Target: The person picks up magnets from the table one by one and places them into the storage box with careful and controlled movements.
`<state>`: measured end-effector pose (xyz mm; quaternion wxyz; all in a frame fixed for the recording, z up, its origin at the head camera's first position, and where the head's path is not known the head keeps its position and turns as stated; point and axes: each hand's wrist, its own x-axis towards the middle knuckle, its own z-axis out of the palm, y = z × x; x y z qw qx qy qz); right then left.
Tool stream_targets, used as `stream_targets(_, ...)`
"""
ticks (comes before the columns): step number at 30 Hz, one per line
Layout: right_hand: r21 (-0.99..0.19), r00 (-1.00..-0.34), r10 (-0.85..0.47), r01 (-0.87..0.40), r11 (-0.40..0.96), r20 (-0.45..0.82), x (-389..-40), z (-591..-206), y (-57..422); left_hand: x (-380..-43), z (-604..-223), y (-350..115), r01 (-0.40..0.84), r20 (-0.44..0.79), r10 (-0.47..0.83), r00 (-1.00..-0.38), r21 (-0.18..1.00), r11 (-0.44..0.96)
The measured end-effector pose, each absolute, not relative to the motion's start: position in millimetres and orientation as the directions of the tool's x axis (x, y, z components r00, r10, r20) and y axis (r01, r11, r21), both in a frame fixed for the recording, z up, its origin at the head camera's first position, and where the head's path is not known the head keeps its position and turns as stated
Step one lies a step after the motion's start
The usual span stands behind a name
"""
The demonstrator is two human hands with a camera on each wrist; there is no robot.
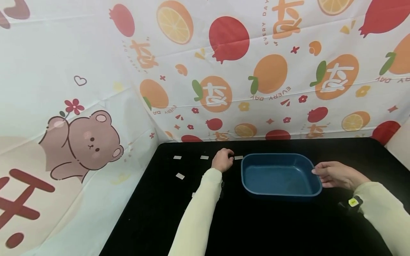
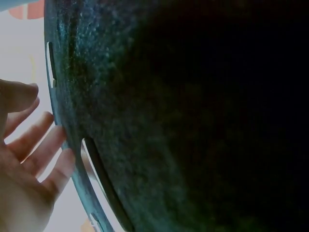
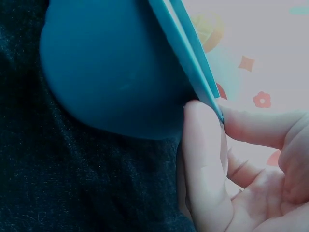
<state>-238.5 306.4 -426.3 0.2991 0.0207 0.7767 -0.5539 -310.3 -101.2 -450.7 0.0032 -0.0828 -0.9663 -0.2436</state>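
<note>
A blue rectangular plastic basin point(image 1: 278, 177) sits on the right half of the black-covered table. My right hand point(image 1: 341, 176) pinches its right rim between thumb and fingers; the right wrist view shows the thumb and fingers on either side of the rim point(image 3: 186, 53). Near the table's back edge, my left hand point(image 1: 223, 160) is beside a small white flat piece point(image 1: 238, 157), left of the basin. In the left wrist view the left hand's fingers point(image 2: 58, 169) are spread and loosely bent, with nothing held between them.
More small white pieces lie on the black cloth point(image 1: 144, 220): two along the back, point(image 1: 177, 157) being the leftmost piece, and a tilted piece point(image 1: 180, 176) in front. Another white piece point(image 1: 193, 195) is partly hidden by the left sleeve. Printed fabric point(image 1: 198, 39) hangs behind.
</note>
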Motion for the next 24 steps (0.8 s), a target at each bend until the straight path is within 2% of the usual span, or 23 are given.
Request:
stream_targets(8,-0.840,-0.816,-0.289,0.375,0.392,-0.500,-238,-426,306,-317,-455,-94,0.199,0.091,0.177,-0.980,0.446,0.873)
stream_targets(15,-0.841,-0.818,-0.293,0.368,0.397,-0.496,-235,-422,310,-325,-463,-84,0.207,0.031,0.208,-0.978,0.310,0.928)
stream_targets(24,-0.844,-0.824,-0.289,0.361,0.396,-0.488,-236,-424,305,-325,-462,-88,0.154,0.027,0.154,-0.988,0.323,0.934)
